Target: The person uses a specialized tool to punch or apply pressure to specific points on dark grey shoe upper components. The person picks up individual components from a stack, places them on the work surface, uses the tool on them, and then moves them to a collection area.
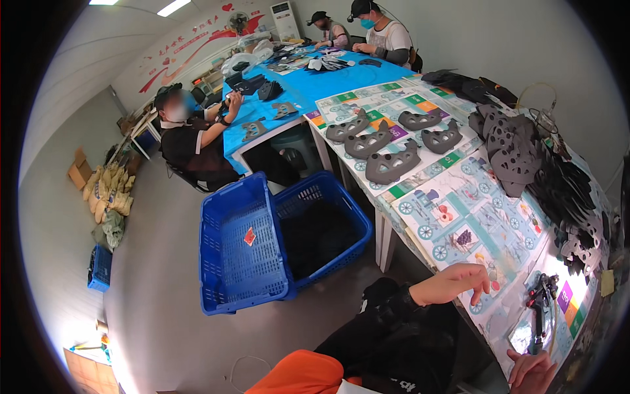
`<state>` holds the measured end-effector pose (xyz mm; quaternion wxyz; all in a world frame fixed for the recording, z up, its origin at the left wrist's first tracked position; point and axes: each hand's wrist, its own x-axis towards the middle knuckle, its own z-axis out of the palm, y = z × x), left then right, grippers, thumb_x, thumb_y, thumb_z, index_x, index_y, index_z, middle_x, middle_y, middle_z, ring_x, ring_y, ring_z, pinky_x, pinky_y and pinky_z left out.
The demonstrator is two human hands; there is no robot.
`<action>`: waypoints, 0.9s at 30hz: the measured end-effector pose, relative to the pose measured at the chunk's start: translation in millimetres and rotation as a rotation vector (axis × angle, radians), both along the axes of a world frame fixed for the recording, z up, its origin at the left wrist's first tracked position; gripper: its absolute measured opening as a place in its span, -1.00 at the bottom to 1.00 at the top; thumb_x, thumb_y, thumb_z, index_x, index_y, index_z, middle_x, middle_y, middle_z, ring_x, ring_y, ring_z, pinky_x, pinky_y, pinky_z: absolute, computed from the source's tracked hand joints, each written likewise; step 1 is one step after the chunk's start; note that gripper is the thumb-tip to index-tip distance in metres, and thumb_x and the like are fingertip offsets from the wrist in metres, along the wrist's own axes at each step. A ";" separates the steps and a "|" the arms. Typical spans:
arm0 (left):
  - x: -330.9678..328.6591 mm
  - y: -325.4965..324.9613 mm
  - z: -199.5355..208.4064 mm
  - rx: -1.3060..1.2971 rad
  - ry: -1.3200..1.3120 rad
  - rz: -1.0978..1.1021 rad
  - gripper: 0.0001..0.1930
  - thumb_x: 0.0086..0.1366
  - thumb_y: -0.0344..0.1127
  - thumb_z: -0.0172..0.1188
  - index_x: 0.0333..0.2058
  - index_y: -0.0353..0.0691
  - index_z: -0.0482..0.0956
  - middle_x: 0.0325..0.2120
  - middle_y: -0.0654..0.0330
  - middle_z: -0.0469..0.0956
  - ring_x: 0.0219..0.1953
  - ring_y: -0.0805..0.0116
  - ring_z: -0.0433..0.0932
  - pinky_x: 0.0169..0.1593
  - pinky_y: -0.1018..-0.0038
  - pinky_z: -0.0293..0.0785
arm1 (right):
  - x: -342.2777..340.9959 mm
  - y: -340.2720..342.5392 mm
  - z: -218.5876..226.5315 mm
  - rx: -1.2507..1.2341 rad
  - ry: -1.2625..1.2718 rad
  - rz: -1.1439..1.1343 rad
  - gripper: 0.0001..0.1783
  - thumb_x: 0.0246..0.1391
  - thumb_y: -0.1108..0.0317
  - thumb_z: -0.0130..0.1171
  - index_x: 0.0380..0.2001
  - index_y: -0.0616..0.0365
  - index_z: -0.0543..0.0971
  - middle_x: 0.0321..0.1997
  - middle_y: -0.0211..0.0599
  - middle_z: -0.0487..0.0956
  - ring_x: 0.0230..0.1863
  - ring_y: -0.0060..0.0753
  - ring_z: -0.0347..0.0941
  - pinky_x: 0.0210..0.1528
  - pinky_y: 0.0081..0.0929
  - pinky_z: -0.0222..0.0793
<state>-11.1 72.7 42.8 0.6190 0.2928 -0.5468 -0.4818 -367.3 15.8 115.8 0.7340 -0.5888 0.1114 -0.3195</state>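
Observation:
My left hand (449,284) hovers at the near edge of the patterned table, fingers loosely bent and nothing in it. At the lower right, my right hand (531,372) is partly cut off by the dark rim. Its visible fingers are apart and seem to hold nothing. Just beyond them is a black handled tool (539,308) with a thin cord or hose; whether the fingers touch it I cannot tell. Several curved grey pieces with cut-out holes (392,164) lie spread farther up the table. More grey pieces (508,148) are heaped along the right side.
A blue plastic basket (216,256) stands left of the table, against another blue basket (364,220) holding dark material. Three people sit at the blue-covered table (302,85), one at its left side (197,134). A black pile (564,184) lines the right edge.

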 end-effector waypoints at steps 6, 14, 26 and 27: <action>6.7 6.8 11.6 0.094 -0.012 -0.001 -0.72 0.65 -0.20 0.02 -0.13 -0.29 0.58 -0.38 0.27 0.56 -0.33 0.53 0.53 -0.11 0.51 0.42 | 21.3 7.6 1.1 -0.069 0.066 -0.015 -0.29 0.53 -0.25 -0.20 -0.26 0.25 0.55 -0.62 -0.33 0.40 -0.50 -0.29 0.40 0.19 -0.06 0.41; 0.9 14.5 19.6 -0.208 -0.541 0.840 -0.53 0.44 -0.34 0.28 0.27 -0.29 0.49 0.32 0.03 0.41 0.33 0.08 0.42 0.31 0.30 0.41 | 39.6 -0.4 -9.6 -0.061 0.086 -0.021 -0.56 0.44 0.17 0.04 -0.07 0.46 0.53 -0.08 0.06 0.55 -0.07 -0.17 0.45 0.20 -0.16 0.30; -5.5 -39.4 -36.3 -0.312 -0.598 0.932 -0.75 0.30 -0.50 0.28 -0.04 -0.26 0.59 -0.02 0.05 0.50 0.01 -0.02 0.52 0.12 0.21 0.46 | 29.4 -12.4 -37.5 -0.088 0.183 -0.274 -0.77 0.40 0.36 0.16 -0.06 0.36 0.56 -0.10 -0.05 0.55 -0.08 -0.26 0.45 0.11 -0.29 0.33; -5.4 -40.3 -37.7 -0.323 -0.622 0.955 -0.78 0.30 -0.51 0.28 -0.08 -0.26 0.60 -0.07 0.07 0.51 -0.04 -0.03 0.53 0.08 0.20 0.46 | 25.4 -17.3 -46.7 -0.085 0.186 -0.275 -0.77 0.40 0.36 0.16 -0.06 0.36 0.56 -0.10 -0.05 0.55 -0.08 -0.26 0.45 0.11 -0.29 0.33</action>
